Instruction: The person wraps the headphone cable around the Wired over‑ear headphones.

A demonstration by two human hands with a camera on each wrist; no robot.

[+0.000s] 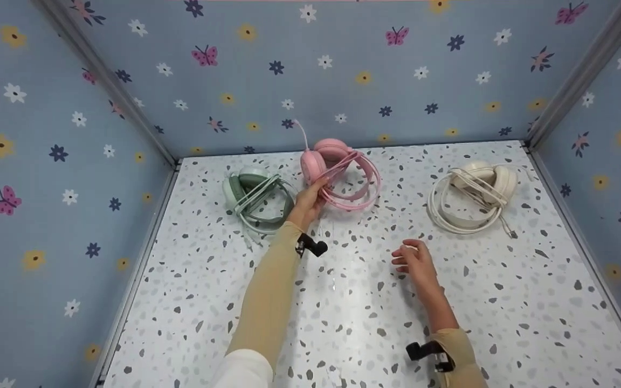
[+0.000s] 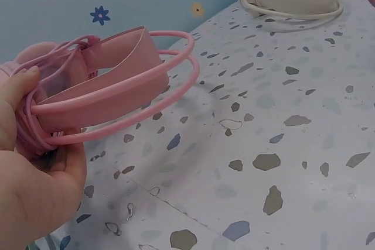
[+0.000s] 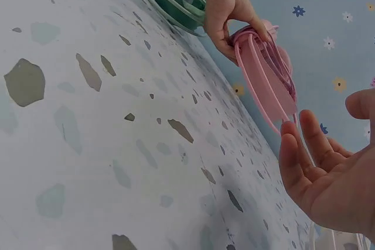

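Note:
Pink headphones (image 1: 364, 186), their cable wound round them, are at the back middle of the table. My left hand (image 1: 308, 205) grips their near left side. In the left wrist view the thumb lies over the wound cable and fingers curl beneath; the pink headband (image 2: 117, 86) is lifted off the surface. My right hand (image 1: 417, 264) is held in the air to the right, fingers loosely bent, with nothing in it. In the right wrist view its fingers (image 3: 310, 150) only overlap the headphones in the picture.
Green headphones (image 1: 237, 191) with a wound cable lie at the back left. White headphones (image 1: 499, 186), also wrapped in cable, lie at the back right. Flower-patterned walls (image 1: 332, 86) enclose the speckled white table (image 1: 353, 302) at the back and sides.

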